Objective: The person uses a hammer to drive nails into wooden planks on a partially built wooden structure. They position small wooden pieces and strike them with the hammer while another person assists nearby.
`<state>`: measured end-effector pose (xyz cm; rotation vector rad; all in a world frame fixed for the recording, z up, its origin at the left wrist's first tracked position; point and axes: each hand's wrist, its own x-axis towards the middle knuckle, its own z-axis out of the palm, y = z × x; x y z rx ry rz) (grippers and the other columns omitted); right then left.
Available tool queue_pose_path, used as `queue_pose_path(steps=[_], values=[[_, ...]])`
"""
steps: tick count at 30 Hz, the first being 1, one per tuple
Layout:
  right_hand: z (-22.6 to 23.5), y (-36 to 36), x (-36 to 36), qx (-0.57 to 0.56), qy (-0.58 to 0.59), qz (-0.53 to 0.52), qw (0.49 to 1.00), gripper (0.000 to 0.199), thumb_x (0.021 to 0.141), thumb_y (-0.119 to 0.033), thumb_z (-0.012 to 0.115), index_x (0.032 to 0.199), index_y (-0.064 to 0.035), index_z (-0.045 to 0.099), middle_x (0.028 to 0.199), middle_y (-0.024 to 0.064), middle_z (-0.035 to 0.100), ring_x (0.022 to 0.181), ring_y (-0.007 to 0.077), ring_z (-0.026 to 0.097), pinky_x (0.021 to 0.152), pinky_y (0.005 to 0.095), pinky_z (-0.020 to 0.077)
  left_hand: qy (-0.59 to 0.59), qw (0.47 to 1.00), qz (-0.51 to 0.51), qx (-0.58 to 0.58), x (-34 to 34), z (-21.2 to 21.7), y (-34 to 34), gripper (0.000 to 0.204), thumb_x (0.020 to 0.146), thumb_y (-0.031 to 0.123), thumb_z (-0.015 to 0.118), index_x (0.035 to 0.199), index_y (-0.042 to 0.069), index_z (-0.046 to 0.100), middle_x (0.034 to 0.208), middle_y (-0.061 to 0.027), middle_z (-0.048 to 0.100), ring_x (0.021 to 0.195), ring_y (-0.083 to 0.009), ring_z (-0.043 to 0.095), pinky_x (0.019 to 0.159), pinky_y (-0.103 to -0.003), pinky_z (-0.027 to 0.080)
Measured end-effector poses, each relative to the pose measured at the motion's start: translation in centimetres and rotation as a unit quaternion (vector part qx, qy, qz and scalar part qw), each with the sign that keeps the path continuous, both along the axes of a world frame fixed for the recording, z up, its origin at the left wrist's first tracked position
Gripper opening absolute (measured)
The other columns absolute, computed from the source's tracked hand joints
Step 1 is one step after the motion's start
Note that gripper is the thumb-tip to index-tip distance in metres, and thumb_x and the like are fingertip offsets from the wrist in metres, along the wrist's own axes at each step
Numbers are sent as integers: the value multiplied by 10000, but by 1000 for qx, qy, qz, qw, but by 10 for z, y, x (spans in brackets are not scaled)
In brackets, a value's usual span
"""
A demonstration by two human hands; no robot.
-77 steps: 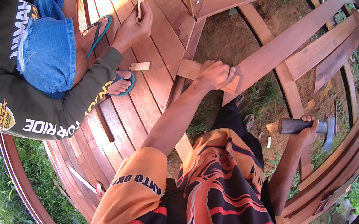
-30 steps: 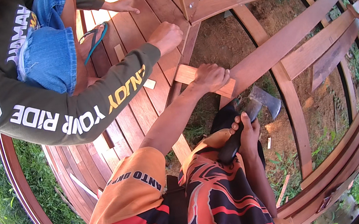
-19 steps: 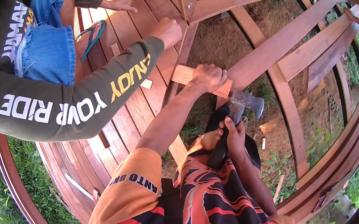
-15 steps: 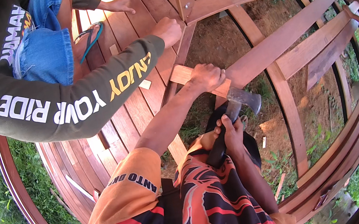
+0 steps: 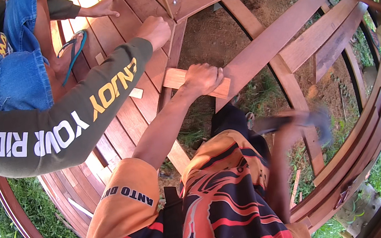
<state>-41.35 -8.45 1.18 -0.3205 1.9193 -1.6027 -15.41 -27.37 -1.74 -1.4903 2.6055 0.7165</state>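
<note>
"Reading clockwise about the centre of the view, where does the left hand [image 5: 204, 79] lie?"

"Near one o'clock, with its fingers clamped on a short wooden block [image 5: 173, 78]. The block lies just above the centre, its two ends projecting from beneath the hand toward ten and four o'clock. As seen from above, it spans from the edge of the deck [image 5: 126, 130] to the near end of a long plank [image 5: 283, 36], which runs outward toward two o'clock."

"And the right hand [image 5: 297, 118]?"

"Just past three o'clock, well apart from the block. It is closed round the handle of a hatchet [image 5: 323, 126]; hand and tool are blurred, so the placing of single fingers cannot be told. The metal head points outward, and the handle extends toward nine."

"Which figures surround them?"

"At ten o'clock, a co-worker's dark sleeve [image 5: 92, 108] crosses the deck, ending in a clenched fist [image 5: 156, 32] near half past eleven. Beneath that sleeve, a pale offcut [image 5: 136, 93] lies on the deck. At two o'clock, another person's forearm [image 5: 377, 4] reaches to the outer ends of the planks."

"And at four?"

"Stacked boards [image 5: 356, 161], curving along the rim of the view."
</note>
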Motion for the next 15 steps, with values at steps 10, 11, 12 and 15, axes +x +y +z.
queue_pose_path(steps=[10, 11, 12, 15], values=[[0, 6, 117, -25, -323, 178, 929, 163, 1003, -183, 598, 971, -83, 474, 785, 39, 549, 596, 128, 528, 521, 289, 467, 17, 1000, -3, -23, 2, -2, 1, 506, 1013, 358, 397, 760, 36, 693, 793, -219, 703, 832, -402, 694, 792, -538, 548], [-2, 6, 120, -24, -327, 189, 926, 166, 1002, -183, 597, 975, -79, 471, 784, 42, 549, 596, 129, 529, 522, 292, 471, 13, 1000, 0, -18, 4, -3, 0, 505, 1012, 359, 399, 761, 34, 692, 794, -220, 702, 834, -402, 694, 793, -539, 547], [-2, 9, 121, -22, -327, 193, 925, 169, 1001, -184, 597, 978, -76, 468, 784, 44, 550, 596, 131, 531, 522, 295, 474, 15, 1000, -5, -10, 2, -2, 1, 504, 1011, 359, 401, 761, 32, 692, 795, -221, 702, 835, -403, 694, 794, -540, 546], [2, 10, 133, 9, -342, 253, 905, 171, 1000, -195, 602, 974, -91, 469, 788, 45, 549, 607, 133, 529, 527, 298, 471, 21, 1000, 3, -22, 3, -1, 1, 511, 1015, 364, 395, 771, 29, 694, 803, -231, 700, 844, -412, 691, 802, -541, 542]])
